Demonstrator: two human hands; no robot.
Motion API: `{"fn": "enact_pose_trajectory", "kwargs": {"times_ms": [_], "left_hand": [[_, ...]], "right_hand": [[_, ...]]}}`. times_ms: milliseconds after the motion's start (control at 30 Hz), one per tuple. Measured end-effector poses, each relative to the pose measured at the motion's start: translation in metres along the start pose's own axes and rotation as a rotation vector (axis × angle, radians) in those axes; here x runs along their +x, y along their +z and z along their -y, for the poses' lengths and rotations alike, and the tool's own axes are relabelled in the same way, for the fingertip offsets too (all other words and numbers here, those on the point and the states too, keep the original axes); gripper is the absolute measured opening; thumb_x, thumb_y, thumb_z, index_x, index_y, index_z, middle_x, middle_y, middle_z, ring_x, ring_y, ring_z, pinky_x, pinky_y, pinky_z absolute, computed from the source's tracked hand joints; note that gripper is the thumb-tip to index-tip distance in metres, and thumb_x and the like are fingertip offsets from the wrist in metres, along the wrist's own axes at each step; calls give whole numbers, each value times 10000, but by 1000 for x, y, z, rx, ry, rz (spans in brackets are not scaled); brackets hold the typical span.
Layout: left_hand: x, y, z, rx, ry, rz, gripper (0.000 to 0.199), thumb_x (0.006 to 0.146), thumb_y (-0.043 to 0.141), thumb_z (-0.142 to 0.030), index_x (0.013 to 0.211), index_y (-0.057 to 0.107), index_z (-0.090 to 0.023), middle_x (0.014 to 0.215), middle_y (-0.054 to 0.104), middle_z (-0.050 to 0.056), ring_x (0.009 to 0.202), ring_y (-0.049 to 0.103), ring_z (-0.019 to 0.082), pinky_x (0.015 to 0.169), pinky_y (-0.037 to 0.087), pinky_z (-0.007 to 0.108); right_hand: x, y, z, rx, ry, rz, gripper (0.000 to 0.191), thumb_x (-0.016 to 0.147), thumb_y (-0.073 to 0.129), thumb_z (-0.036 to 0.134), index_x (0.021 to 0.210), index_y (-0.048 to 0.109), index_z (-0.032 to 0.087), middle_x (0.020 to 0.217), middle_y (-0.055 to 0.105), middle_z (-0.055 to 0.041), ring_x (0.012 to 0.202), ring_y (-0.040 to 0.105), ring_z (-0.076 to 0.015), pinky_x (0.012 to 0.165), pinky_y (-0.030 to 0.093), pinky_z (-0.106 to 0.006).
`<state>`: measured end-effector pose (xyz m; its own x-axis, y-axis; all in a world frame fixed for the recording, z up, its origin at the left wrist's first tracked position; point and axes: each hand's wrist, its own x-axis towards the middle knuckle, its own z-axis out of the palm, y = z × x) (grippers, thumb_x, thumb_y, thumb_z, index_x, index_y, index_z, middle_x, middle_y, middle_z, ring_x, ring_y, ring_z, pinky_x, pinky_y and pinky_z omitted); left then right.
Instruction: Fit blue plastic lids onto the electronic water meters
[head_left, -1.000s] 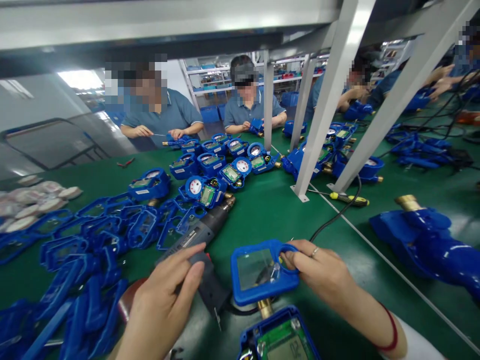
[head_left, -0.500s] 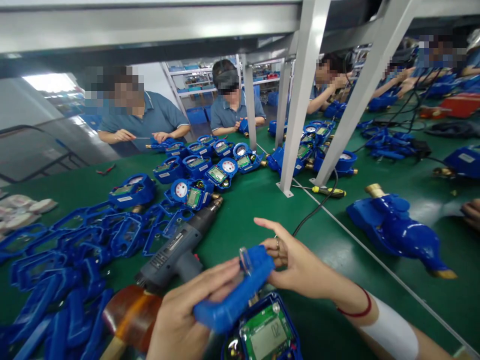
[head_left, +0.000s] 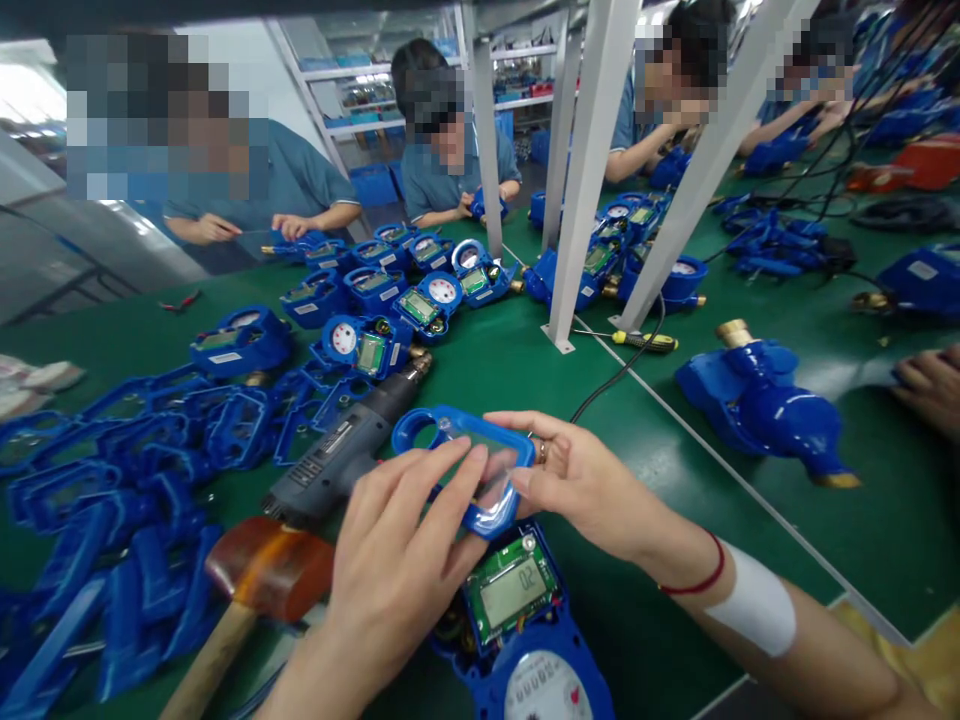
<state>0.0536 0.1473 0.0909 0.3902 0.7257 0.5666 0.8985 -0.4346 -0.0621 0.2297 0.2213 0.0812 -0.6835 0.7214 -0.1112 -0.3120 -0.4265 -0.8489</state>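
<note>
Both hands hold a blue frame cover (head_left: 431, 425) with a clear window and a round ring at its left end. My left hand (head_left: 405, 540) lies over the window, fingertips on the clear part and the lower edge in its grip. My right hand (head_left: 577, 480) pinches the cover's right end between thumb and fingers. Just below the cover, a blue meter (head_left: 525, 640) stands with its green circuit board, a lit display and a round white dial facing up.
A heat gun (head_left: 337, 450) and a mallet (head_left: 274, 565) lie left of my hands, beside piled blue frames (head_left: 142, 560). Blue meters (head_left: 367, 350) stand behind. At right are a large blue meter (head_left: 765, 400), a screwdriver (head_left: 645, 342), metal posts (head_left: 585, 180) and another person's hand (head_left: 930, 390).
The cover has turned from edge-on to show its window and ring. My left fingers now lie across it, and my right hand's raised finger has closed onto it. More of the meter below shows.
</note>
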Motion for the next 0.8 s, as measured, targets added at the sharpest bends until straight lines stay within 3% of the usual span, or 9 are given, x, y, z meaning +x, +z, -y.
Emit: {"fn": "enact_pose_trajectory", "kwargs": {"times_ms": [100,167,267,333,400,567,633,700,800], "left_hand": [[-4,-20,11,-43,-46,43,480,756,729,-271,1199,545,-285,1420,389,92,1275,396,351,1034,325,558],[-11,-32,17,-188,-120,114,545,783,703,-334,1276,472,-304,1512,241,86,1352,313,343,1078,307,549],[-23,-43,21,-414,-216,253,656,817,648,-429,1377,363,-241,1444,388,83,1300,425,233,1060,408,336],[-31,-45,21,-416,-221,306,767,776,658,-521,1398,338,-203,1394,459,73,1282,448,210,1052,411,261],[-38,-44,19,-360,-229,336,825,749,663,-554,1410,317,-203,1390,464,73,1273,458,219,1036,432,264],[-50,-39,8,-413,-425,269,570,753,639,-353,1277,428,-276,1229,561,60,1120,582,227,901,539,310],[-56,-38,4,-465,-505,271,617,737,659,-482,1274,433,-277,1232,558,77,1086,602,252,863,559,336],[-61,-37,0,-496,-481,277,738,730,598,-645,1334,407,-266,1284,537,105,1108,592,291,849,566,366],[-70,-36,-6,-479,-415,231,749,751,576,-634,1374,387,-262,1288,544,105,1130,577,306,863,560,375]], "right_hand": [[-1,-6,5,87,2,95,533,757,725,185,1240,505,145,900,710,-43,712,684,-98,649,547,-176],[-4,-9,7,102,45,185,518,761,724,192,1237,529,138,878,716,-51,697,692,-112,626,546,-178],[-7,-12,7,136,135,334,508,773,720,223,1241,548,129,894,713,-76,662,690,-121,594,538,-186],[-8,-11,5,168,171,402,509,781,715,216,1251,543,122,917,708,-89,668,687,-113,613,534,-184],[-9,-9,5,184,190,438,498,802,697,209,1265,532,134,939,703,-89,681,688,-109,634,541,-190],[-13,-3,9,109,187,352,356,881,617,248,1224,552,178,971,694,-79,740,692,-106,644,542,-175],[-14,-2,8,140,202,357,333,877,623,247,1197,558,178,957,695,-77,724,691,-106,656,549,-190],[-15,-1,7,171,230,368,334,871,629,252,1187,559,169,937,695,-79,709,688,-107,650,553,-198],[-15,2,7,120,222,345,341,882,608,272,1200,552,160,911,685,-69,726,686,-113,611,541,-172]]}}
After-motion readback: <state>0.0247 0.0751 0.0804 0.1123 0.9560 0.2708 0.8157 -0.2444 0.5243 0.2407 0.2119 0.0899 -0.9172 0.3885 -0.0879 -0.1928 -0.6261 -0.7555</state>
